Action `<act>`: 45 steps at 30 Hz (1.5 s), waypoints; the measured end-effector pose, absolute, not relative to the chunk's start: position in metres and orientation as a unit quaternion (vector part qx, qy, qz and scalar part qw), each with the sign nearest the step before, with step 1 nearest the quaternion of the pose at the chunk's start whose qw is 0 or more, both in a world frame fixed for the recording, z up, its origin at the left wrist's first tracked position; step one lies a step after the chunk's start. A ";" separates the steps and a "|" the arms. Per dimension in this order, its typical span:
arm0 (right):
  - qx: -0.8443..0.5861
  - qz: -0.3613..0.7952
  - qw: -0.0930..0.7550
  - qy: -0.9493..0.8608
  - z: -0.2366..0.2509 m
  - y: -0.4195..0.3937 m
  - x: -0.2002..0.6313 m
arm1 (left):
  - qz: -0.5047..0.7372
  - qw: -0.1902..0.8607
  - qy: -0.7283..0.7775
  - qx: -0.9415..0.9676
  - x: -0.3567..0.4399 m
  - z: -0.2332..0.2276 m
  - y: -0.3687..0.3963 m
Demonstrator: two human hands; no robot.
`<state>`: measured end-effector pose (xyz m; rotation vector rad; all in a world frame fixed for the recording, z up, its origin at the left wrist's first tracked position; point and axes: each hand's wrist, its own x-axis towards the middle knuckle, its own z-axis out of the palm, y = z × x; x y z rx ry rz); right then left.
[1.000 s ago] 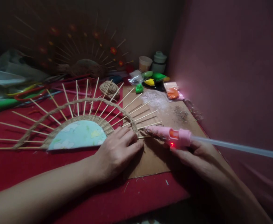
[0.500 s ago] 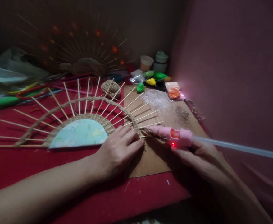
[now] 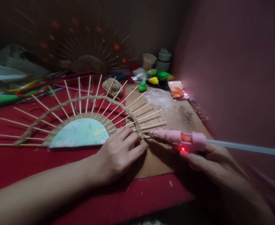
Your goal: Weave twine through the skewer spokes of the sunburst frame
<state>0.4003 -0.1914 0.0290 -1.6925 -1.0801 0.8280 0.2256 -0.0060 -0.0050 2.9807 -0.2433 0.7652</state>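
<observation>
Nearest to us, our left hand (image 3: pixel 118 154) lies palm down on the red cloth (image 3: pixel 22 168), its fingers (image 3: pixel 134 142) spread flat and pressing on the right-hand corner of the half-round fan (image 3: pixel 81 125); they grip nothing, only hold it down. Our right hand (image 3: pixel 205 162) is closed around the pink glue gun (image 3: pixel 181 139), which lies nearly level with a small red light glowing on its underside just above our fingers. A clear glue stick (image 3: pixel 245 147) runs out of the back of the gun past our right hand toward the edge of view. The gun's tip points left and sits just beside the fingertips of our left hand, at the end of the fan's woven rim, though we cannot tell whether tip and rim touch. Under both sets of fingers, the fan's corner and the gun rest over a sheet of brown cardboard (image 3: pixel 165 115). Beyond our left fingers the fan spreads out: a pale blue paper half-disc bordered by woven cord, with thin wooden sticks (image 3: pixel 128 103) fanning outward through an outer arc of cord. Farther on, past the stick tips, a ball of twine (image 3: pixel 111 86) sits on the cloth. Beyond our right fingers lie small bags of coloured clay (image 3: pixel 155 78), and behind them two small tubs (image 3: pixel 157 61) near the wall. A second, darker fan (image 3: pixel 85 50) leans at the back.
</observation>
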 end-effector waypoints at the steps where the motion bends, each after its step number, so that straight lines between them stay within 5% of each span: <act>1: -0.685 0.344 0.467 -0.441 0.030 -0.191 0.400 | 0.247 0.025 -0.080 0.965 0.225 -0.005 -0.006; 45: -0.686 0.299 0.485 -0.452 0.031 -0.177 0.387 | 0.233 0.023 -0.077 0.969 0.227 -0.004 -0.006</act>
